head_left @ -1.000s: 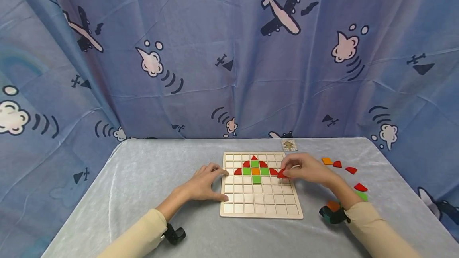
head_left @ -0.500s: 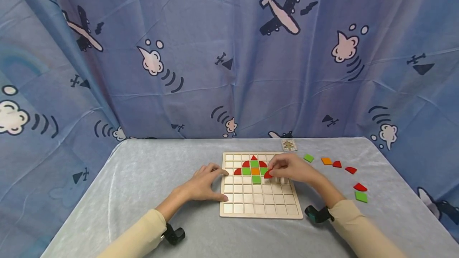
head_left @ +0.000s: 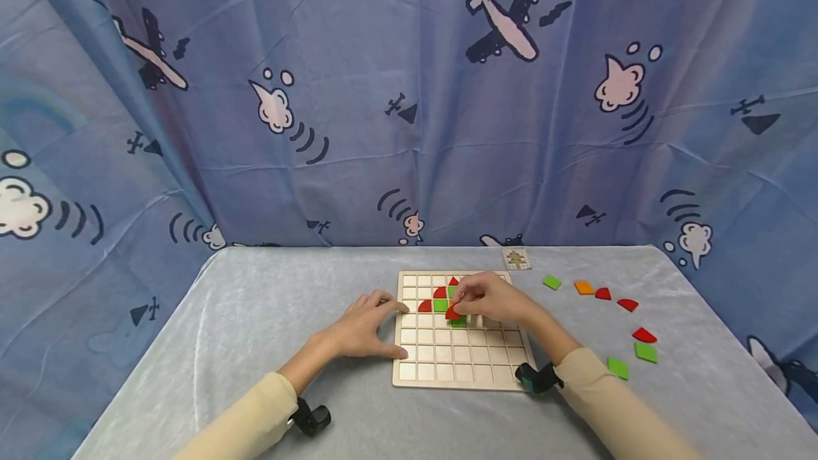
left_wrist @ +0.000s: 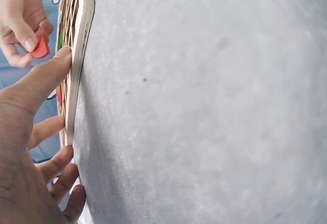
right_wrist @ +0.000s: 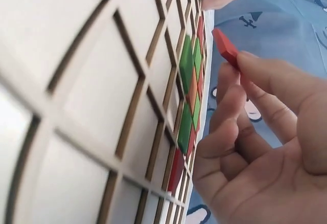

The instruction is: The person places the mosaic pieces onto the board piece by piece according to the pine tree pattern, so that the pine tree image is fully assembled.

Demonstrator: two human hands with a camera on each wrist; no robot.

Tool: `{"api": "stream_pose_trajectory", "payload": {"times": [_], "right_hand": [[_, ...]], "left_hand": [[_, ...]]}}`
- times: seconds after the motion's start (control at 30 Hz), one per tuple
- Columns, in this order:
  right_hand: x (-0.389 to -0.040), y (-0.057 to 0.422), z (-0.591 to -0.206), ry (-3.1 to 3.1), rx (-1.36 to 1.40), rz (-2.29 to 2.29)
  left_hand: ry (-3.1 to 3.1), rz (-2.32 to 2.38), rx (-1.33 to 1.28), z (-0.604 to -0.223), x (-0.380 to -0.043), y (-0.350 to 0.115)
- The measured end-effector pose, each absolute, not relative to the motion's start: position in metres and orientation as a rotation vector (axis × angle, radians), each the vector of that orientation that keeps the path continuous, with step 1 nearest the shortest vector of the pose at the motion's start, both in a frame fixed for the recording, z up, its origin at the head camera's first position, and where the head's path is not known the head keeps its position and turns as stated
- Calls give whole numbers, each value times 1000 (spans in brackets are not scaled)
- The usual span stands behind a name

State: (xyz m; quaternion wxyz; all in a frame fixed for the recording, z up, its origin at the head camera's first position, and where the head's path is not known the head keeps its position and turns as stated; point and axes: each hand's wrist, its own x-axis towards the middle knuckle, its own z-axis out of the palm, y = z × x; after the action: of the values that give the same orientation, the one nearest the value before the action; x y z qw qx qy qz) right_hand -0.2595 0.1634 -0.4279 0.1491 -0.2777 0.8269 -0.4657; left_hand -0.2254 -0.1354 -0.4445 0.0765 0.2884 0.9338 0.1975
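Note:
My right hand (head_left: 497, 300) pinches a red quarter-round tile (head_left: 451, 314) between thumb and fingers, over the middle of a wooden grid board (head_left: 463, 355). In the right wrist view, the held tile (right_wrist: 225, 46) is tilted and raised off the grid. Under and beside that hand lie set tiles: red ones (head_left: 424, 306), green ones (head_left: 440, 305) and an orange one, partly hidden in the head view. Thumb and fingers spread, my left hand (head_left: 364, 329) rests against the board's left edge; the left wrist view shows its thumb (left_wrist: 53, 70) touching the rim.
Loose green (head_left: 552, 282), orange (head_left: 584, 287) and red tiles (head_left: 644, 336) lie scattered on the grey cloth right of the board. A small pattern card with a tree (head_left: 516, 259) lies behind the board's right corner. A blue printed curtain (head_left: 332, 126) hangs behind the table.
My right hand has moved left across the board with the red tile, from its right side to the middle. Loose tiles at the right have come into view. The left hand stays put.

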Motion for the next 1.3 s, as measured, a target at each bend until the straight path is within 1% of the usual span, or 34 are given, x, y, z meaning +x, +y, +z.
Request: {"api": "stream_pose_trajectory", "payload": {"times": [0.3,0.6,1.3], "right_hand": [[-262,151,-427,2350,-760,-1360],[-263,144,-427,2421,-742,-1289],[-265,136,-431,2500,-750,-1171]], "left_hand": [[2787,602,867,-444,-229,-137],[2779,602,866,-443,-228,-136],[2793,598,871,-445,-228,-136]]}}
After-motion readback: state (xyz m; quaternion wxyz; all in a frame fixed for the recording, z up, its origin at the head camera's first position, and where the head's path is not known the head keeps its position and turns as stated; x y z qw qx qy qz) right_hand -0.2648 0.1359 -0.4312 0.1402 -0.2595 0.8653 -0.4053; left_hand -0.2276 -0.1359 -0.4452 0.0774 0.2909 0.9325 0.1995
